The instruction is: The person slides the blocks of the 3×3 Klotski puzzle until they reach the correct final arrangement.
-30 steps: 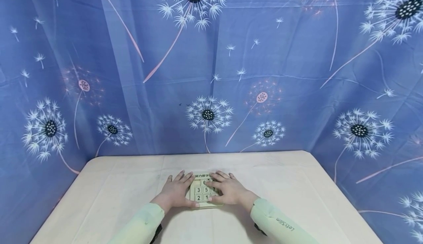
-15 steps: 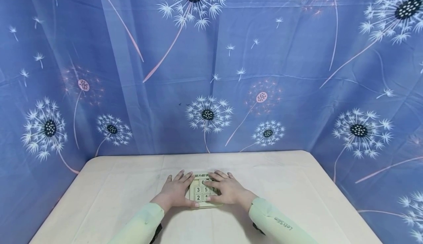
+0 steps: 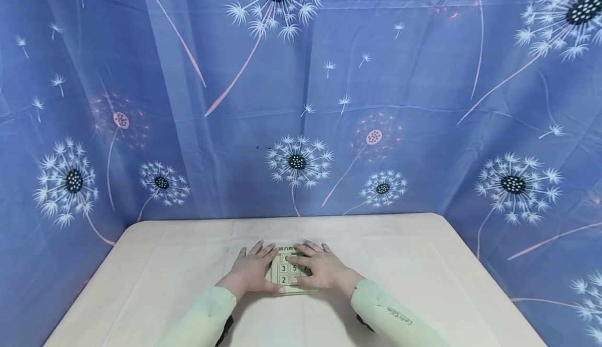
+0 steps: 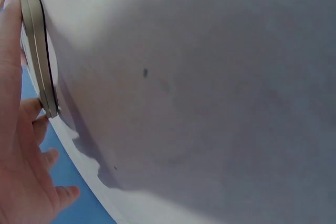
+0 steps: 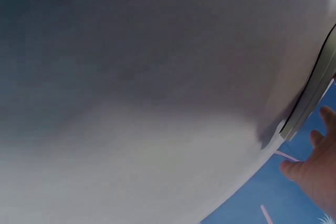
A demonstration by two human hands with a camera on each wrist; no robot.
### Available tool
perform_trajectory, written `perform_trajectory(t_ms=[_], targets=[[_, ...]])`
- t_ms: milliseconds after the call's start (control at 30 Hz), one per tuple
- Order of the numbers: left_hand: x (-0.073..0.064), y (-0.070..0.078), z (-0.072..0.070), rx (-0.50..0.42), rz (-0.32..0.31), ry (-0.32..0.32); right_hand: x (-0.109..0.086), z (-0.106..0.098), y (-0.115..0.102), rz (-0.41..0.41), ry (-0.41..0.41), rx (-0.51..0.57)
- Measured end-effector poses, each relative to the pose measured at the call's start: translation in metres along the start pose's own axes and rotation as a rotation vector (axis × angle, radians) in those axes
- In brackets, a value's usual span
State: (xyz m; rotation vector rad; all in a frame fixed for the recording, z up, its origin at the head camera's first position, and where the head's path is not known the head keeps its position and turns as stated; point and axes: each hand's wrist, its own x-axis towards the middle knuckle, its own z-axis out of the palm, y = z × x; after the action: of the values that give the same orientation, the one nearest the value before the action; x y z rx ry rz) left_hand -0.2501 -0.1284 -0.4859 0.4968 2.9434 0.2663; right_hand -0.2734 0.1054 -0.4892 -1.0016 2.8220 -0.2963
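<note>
A pale green-yellow sliding number puzzle (image 3: pixel 283 289) lies flat near the middle of the table, with dark printed characters along its far rim. The tiles 3, 5, 2 and part of 6 show; others are hidden under my right hand. My left hand (image 3: pixel 251 273) holds the puzzle's left side, thumb on the near-left corner and fingertips at the far-left edge. My right hand (image 3: pixel 326 270) reaches over the right side with fairly straight fingers. Its index fingertip touches the 6 tile (image 3: pixel 286 258), and the thumb rests on the bottom row beside the 2 tile (image 3: pixel 284 279).
A cream cloth covers the table (image 3: pixel 178 263), whose rounded far edge meets a blue dandelion-print curtain (image 3: pixel 226 169). The curtain also closes off the left and right sides. In the left wrist view, the puzzle's thick side (image 4: pixel 39 45) casts a shadow.
My right hand has shifted slightly left, and the 6 tile has slid left with it toward the gap in the top-left corner. Its thumb now covers the 1 tile. The left hand stays put.
</note>
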Motion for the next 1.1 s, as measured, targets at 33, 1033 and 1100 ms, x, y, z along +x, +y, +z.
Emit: perform_trajectory(t_ms=[33, 1033, 1100], targets=[[0.0001, 0.0002, -0.0001, 0.001, 0.0, 0.002, 0.0003, -0.0004, -0.0005, 0.0, -0.001, -0.001], [-0.0004, 0.0017, 0.0004, -0.006, 0.001, 0.025, 0.0041, 0.002, -0.0031, -0.009, 0.004, -0.035], [-0.0003, 0.0017, 0.0004, -0.004, 0.002, 0.025, 0.0047, 0.0028, -0.0025, -0.005, 0.005, -0.04]])
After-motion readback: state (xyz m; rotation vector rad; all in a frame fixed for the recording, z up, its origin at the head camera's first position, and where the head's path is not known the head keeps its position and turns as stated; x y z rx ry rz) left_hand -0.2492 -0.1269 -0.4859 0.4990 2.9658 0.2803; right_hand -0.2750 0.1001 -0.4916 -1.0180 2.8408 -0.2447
